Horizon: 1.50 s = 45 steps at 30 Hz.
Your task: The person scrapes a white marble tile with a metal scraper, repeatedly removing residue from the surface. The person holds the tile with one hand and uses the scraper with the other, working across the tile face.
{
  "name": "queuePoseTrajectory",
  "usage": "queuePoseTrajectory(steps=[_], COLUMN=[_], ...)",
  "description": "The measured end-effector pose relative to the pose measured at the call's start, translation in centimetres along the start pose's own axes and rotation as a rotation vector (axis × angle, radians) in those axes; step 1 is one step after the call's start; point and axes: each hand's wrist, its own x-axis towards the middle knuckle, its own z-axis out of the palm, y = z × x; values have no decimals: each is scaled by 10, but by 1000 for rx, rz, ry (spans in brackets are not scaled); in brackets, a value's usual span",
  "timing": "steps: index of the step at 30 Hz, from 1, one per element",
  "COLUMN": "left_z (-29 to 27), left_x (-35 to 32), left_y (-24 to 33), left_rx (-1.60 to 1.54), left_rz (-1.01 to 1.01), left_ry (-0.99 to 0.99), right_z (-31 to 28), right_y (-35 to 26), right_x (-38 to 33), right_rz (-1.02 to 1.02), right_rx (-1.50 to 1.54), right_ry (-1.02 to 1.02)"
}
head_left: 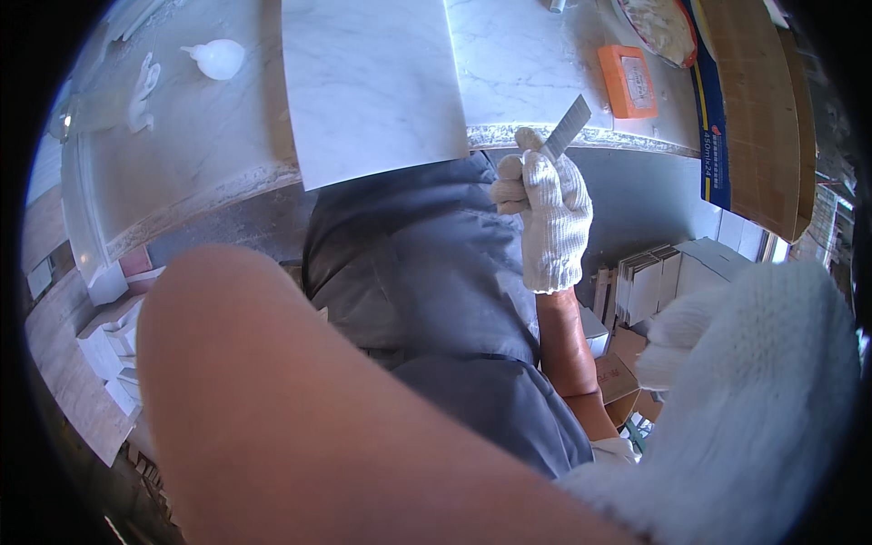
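Observation:
My right hand (pixel 556 213), in a white knitted glove, is closed around a grey segmented snap-off blade (pixel 569 125). The blade points up and to the right, just in front of the table's edge. Very near the camera, my bare left forearm (pixel 345 400) crosses from the left to the lower right. It leads to my left hand (pixel 758 381), also in a white glove, blurred and large at the right. Its fingers are partly hidden. A pale marble-patterned sheet (pixel 372 86) lies on the marbled table (pixel 518 73), its near end jutting over the edge.
An orange box (pixel 629 82) sits right of the sheet, near a red-rimmed dish (pixel 658 27) and a brown and blue carton (pixel 754 109). A white bulb-shaped piece (pixel 218 59) and a white scrap (pixel 143 94) lie left. White boxes (pixel 690 272) stand below the table.

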Motion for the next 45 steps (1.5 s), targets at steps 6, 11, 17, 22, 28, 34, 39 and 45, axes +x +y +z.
queuePoseTrajectory(steps=[6, 11, 17, 22, 28, 34, 39, 45], left_z=[-10, -28, -43, -13, 41, 64, 60, 21], left_x=[-4, -9, 1, -2, -22, -65, -145, -245], left_y=[4, 6, 21, 4, -33, -35, -11, 34], left_rx=[3, -116, -121, -236, -125, -283, -361, 491], left_rz=[11, 14, -77, -201, -262, -396, -597, -969], left_ry=[-35, -9, -20, 141, 645, 1011, 1387, 1207], right_z=[-7, -17, -20, -18, -8, -10, -12, 2], right_y=[16, 34, 34, 29, 31, 20, 12, -2], right_x=[0, 12, 26, 41, 53, 57, 51, 37], right_rz=[-10, -113, -100, -189, -268, -432, -277, -129], right_rx=[-148, -140, -11, -64, -113, -208, -214, -165], right_ry=[116, 72, 49, 24, 18, -5, -10, -23])
